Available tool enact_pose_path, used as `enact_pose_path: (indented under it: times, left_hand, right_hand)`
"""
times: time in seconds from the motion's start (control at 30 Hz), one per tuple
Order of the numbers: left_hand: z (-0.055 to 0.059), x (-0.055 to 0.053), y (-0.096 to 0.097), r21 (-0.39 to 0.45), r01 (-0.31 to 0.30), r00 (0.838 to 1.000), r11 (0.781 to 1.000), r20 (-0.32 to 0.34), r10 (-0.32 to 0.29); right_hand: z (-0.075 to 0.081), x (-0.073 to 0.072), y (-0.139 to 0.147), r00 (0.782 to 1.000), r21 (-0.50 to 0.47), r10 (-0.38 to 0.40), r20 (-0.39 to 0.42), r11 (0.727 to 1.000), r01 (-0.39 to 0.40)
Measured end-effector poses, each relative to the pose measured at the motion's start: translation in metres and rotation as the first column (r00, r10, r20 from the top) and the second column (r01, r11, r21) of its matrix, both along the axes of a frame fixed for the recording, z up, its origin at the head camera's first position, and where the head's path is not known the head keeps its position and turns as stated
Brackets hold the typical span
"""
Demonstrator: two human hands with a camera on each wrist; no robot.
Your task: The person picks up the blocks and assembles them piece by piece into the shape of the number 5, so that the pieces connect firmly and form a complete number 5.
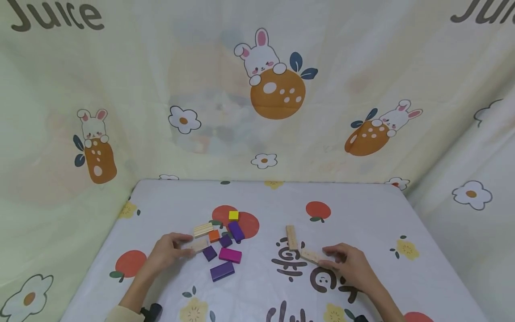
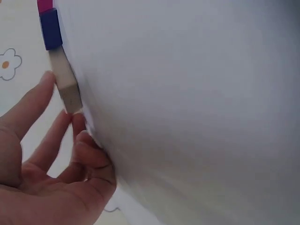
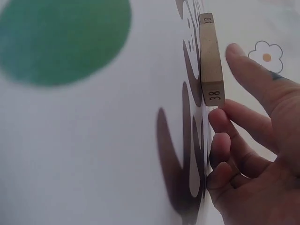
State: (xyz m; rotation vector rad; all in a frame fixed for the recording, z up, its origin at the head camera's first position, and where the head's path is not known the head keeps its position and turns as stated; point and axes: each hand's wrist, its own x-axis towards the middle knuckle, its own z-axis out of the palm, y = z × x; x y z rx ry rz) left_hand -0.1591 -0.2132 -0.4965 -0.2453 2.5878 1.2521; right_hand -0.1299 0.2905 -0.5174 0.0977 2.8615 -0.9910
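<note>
At the left of the table, my left hand (image 1: 166, 251) has its thumb and forefinger spread around the near end of a plain wooden block (image 1: 200, 245). In the left wrist view the thumb tip is right at the side of that wooden block (image 2: 64, 77), with other fingertips by its end. On the right side, my right hand (image 1: 350, 264) is at the end of a numbered wooden block (image 1: 310, 256). The right wrist view shows "38" on this block's end (image 3: 214, 95), a gap to the thumb, and fingertips close below. Another wooden block (image 1: 292, 237) lies just beyond it.
Beside the left block are pale wooden sticks or blocks (image 1: 203, 230), an orange block (image 1: 214, 236), a yellow block (image 1: 233, 216), a magenta block (image 1: 230, 255) and several purple blocks (image 1: 222, 271). A printed cloth covers the table (image 1: 265, 295); curtains (image 1: 217, 80) hang behind and at both sides.
</note>
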Motion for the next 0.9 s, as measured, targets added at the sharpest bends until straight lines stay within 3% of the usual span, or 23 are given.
enact_pose_path:
  times: [0.2, 0.6, 0.77, 0.9]
  left_hand:
    - [-0.003, 0.003, 0.004, -0.071, 0.022, 1.0, 0.997, -0.006, -0.022]
    - [-0.012, 0.002, 0.002, -0.146, 0.042, 0.998, 0.988, -0.032, -0.048]
    - [-0.009, 0.002, -0.001, -0.14, 0.039, 0.998, 0.989, -0.036, -0.044]
    - [0.0, 0.002, 0.003, -0.11, 0.028, 0.998, 0.993, -0.049, -0.033]
  right_hand:
    - [-0.001, 0.004, 0.004, 0.999, -0.033, 0.032, 0.021, 0.999, -0.032]
    - [-0.006, 0.007, 0.005, 0.999, 0.016, 0.044, -0.02, 0.999, -0.043]
    - [-0.005, 0.006, 0.004, 0.998, 0.032, 0.051, -0.034, 0.998, -0.05]
    - [-0.004, 0.006, 0.004, 0.997, 0.039, 0.058, -0.05, 0.998, -0.056]
